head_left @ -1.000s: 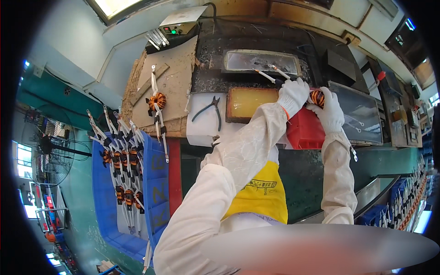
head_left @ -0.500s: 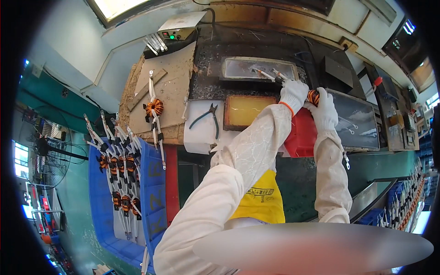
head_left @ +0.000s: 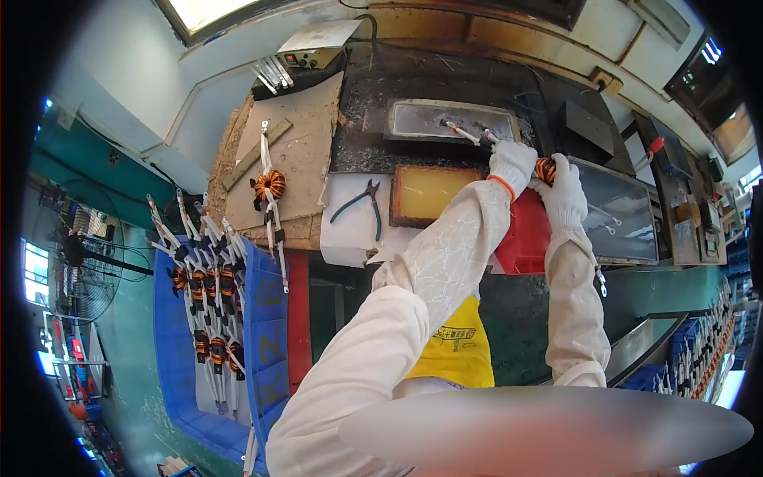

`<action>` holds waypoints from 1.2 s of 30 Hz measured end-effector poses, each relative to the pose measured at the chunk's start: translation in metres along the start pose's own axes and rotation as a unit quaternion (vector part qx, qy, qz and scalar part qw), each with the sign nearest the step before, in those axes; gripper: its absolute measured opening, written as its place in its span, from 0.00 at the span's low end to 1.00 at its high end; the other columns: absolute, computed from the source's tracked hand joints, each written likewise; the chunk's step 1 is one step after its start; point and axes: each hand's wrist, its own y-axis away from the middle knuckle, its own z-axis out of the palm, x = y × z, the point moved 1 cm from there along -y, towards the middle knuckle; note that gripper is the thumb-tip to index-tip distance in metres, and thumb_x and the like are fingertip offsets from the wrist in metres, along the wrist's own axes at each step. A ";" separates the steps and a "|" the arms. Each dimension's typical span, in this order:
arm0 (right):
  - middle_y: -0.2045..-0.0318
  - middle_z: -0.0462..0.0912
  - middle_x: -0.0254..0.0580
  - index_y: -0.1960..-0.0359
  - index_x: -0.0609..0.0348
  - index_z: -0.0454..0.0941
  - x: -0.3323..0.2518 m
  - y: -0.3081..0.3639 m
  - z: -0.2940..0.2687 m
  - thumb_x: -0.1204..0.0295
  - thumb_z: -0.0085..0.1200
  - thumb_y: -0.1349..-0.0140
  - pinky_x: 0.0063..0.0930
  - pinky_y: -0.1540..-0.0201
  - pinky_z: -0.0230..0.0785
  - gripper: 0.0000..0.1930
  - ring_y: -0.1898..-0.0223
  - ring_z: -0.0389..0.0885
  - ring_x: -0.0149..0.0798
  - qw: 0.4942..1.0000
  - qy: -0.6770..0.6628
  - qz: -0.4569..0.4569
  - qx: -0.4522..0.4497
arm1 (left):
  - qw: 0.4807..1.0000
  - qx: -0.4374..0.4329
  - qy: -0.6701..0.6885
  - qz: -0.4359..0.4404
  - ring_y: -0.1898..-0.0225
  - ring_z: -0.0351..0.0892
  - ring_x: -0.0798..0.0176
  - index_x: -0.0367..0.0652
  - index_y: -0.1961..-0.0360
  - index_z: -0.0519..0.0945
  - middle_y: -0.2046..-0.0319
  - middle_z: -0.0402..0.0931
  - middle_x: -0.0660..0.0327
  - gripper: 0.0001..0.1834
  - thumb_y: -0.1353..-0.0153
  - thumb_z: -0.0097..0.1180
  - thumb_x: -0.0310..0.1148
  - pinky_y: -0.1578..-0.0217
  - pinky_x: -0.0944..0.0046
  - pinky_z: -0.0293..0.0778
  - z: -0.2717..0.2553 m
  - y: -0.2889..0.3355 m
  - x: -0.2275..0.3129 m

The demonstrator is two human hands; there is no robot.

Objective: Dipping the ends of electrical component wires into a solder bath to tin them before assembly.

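Note:
My left hand (head_left: 513, 164), in a white glove with an orange band at the wrist, is closed round the white leads (head_left: 465, 133) of a wire-wound ring coil. The bare lead ends reach over a long metal trough (head_left: 393, 119) with a grey, shiny surface; whether they touch it I cannot tell. My right hand (head_left: 563, 191), also gloved, grips the copper-coloured coil (head_left: 545, 168) itself, its fingers hiding part of the winding. Another lead with a ring terminal (head_left: 602, 286) hangs below, beside my right forearm. Under my hands lies a red piece (head_left: 524, 230).
Left of my arms are a tray of yellow material (head_left: 397, 207), cutting pliers (head_left: 373, 208) and another coil (head_left: 269, 187) on cardboard. A blue crate (head_left: 266, 342) of several coils stands lower left. A grey tray (head_left: 636, 215) lies right; a control box (head_left: 314, 57) sits at the back.
The lead ends over the trough have shifted slightly to the right and down, and fewer tips show. Both hands keep their hold. The control box's green light no longer shows.

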 end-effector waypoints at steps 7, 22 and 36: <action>0.49 0.78 0.50 0.38 0.45 0.69 0.001 0.003 0.001 0.54 0.71 0.46 0.51 0.52 0.77 0.36 0.48 0.81 0.57 1.000 0.000 0.001 0.013 | 0.999 -0.007 0.028 -0.014 0.56 0.88 0.51 0.49 0.58 0.86 0.56 0.86 0.58 0.13 0.41 0.65 0.41 0.59 0.52 0.83 -0.007 0.005 0.002; 0.51 0.78 0.48 0.39 0.45 0.70 -0.003 0.003 -0.002 0.55 0.71 0.46 0.52 0.53 0.77 0.34 0.49 0.81 0.57 1.000 0.000 -0.007 0.027 | 0.999 -0.026 0.025 -0.027 0.55 0.89 0.55 0.50 0.58 0.89 0.59 0.88 0.60 0.10 0.39 0.61 0.36 0.61 0.52 0.82 -0.009 0.001 0.002; 0.50 0.78 0.48 0.39 0.44 0.70 -0.002 0.003 -0.001 0.54 0.71 0.46 0.52 0.53 0.77 0.34 0.49 0.81 0.57 1.000 -0.001 0.002 0.027 | 0.999 -0.016 0.047 -0.021 0.56 0.88 0.50 0.47 0.59 0.87 0.59 0.87 0.56 0.10 0.39 0.61 0.35 0.59 0.53 0.84 -0.014 0.004 0.002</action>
